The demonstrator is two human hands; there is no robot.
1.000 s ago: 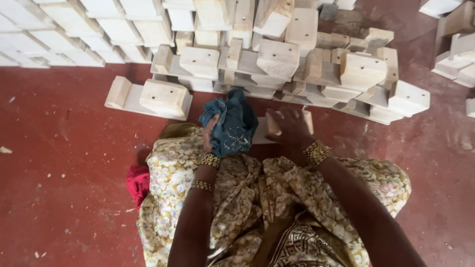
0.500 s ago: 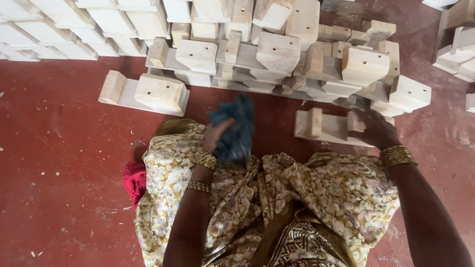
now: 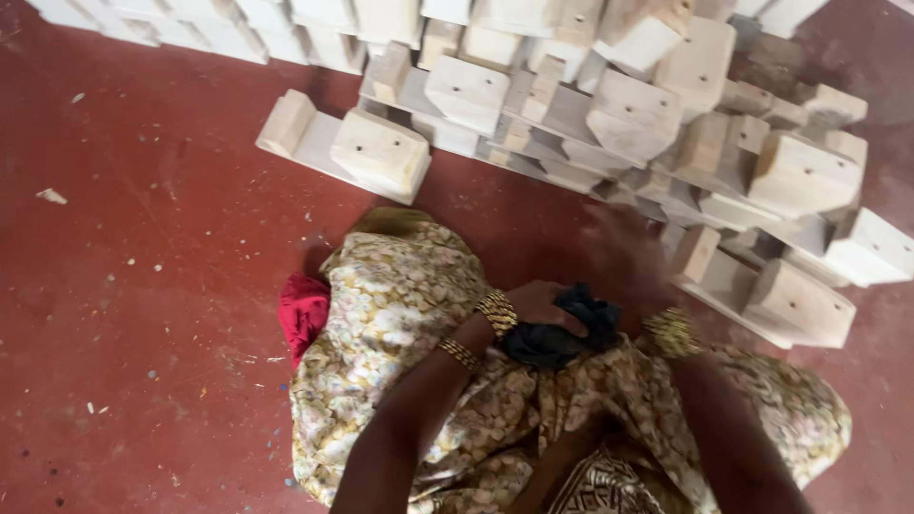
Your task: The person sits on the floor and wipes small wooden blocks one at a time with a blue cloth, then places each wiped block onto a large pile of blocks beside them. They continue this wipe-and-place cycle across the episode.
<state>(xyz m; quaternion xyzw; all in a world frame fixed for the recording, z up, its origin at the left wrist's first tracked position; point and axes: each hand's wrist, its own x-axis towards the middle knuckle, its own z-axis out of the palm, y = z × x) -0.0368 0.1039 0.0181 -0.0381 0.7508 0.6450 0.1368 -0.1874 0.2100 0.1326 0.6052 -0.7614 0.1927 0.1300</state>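
Note:
My left hand (image 3: 536, 303), with gold bangles at the wrist, is closed on a dark blue cloth (image 3: 571, 331) bunched over my lap. My right hand (image 3: 655, 328) reaches in from the right beside the cloth. Only its bangled wrist shows clearly, and the fingers are hidden by the cloth and the dress folds. A pale wooden piece with two raised blocks (image 3: 790, 305) lies on the red floor just beyond my right wrist. My patterned yellow dress (image 3: 400, 314) covers my knees.
A big heap of similar pale wooden pieces (image 3: 628, 114) fills the floor ahead and to the right. One more piece (image 3: 376, 152) lies apart at the heap's left end. A red cloth (image 3: 303, 309) sticks out beside my left knee. The floor (image 3: 143, 286) is dusty red.
My right hand has left the wooden piece on the floor and come back to my lap. My left hand has lowered the blue cloth and moved it right. The camera has shifted left.

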